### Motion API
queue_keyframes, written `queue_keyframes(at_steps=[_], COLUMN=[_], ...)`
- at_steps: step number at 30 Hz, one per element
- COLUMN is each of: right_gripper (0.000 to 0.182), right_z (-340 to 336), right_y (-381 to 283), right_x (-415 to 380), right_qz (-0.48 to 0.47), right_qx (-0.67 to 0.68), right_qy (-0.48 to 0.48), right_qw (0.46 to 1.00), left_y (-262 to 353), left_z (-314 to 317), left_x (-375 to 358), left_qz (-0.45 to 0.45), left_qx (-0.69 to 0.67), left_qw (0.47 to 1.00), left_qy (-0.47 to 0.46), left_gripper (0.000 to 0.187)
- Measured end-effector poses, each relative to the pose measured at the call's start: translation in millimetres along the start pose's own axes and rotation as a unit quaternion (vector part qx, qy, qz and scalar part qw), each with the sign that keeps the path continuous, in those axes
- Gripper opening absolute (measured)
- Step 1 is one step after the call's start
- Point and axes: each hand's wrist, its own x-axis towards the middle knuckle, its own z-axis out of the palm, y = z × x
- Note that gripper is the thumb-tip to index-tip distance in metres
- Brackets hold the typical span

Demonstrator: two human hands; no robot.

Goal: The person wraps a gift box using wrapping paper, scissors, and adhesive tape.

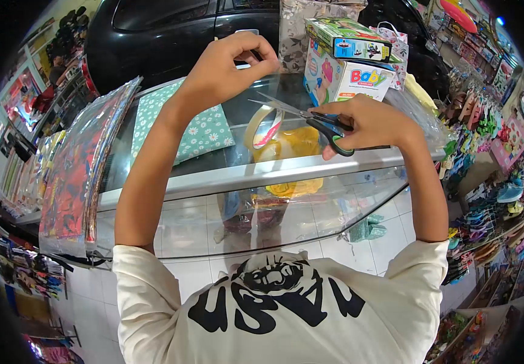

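Note:
My right hand [374, 124] grips scissors [329, 127] with black and green handles. Their blades are parted and point left over the glass counter [213, 182]. My left hand [225, 67] is raised higher and to the left, its fingertips pinched on what looks like a thin strip of clear tape, which is hard to see. A roll of tape [265, 127] stands on the glass just below the blades, beside something yellow seen through the counter top.
A "Baby" box [350, 79] with a green box [347, 39] on top stands at the counter's back. A green daisy-print packet [204, 130] lies to the left, beside plastic-wrapped sheets [74, 176]. A black car [165, 30] is behind, and racks of goods [486, 151] stand to the right.

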Motion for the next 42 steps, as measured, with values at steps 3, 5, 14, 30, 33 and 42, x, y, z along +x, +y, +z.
queue_keyframes(at_steps=[3,5,14,30,33,42], right_gripper=[0.074,0.072,0.062,0.071,0.063,0.042], right_z=[-3.9,-4.4,-3.7,20.1,24.4,27.3], right_y=[-4.6,-5.0,11.1,59.4,56.9,52.3], right_x=[-1.4,-0.9,-2.9,-63.9,-70.5,-45.4], right_qz=[0.004,0.000,0.014,0.113,0.163,0.180], right_qx=[-0.004,0.001,0.058,0.141,0.117,0.003], right_qy=[-0.008,-0.010,0.021,-0.003,-0.018,0.043], right_qw=[1.000,1.000,0.998,0.984,0.979,0.983], left_y=[0.2,0.4,-7.5,-5.9,-2.7,-20.5], left_z=[1.5,1.7,8.8,61.2,68.7,46.4], left_x=[0.1,-0.1,1.1,-44.3,-44.9,-61.3], left_qz=[-0.001,-0.004,0.032,-0.151,-0.135,-0.182], left_qx=[0.004,0.010,-0.003,-0.357,-0.210,-0.367], left_qw=[1.000,1.000,0.998,0.878,0.901,0.892], left_qy=[0.001,0.000,0.047,-0.283,-0.354,-0.189], left_gripper=[0.010,0.010,0.009,0.011,0.013,0.007])
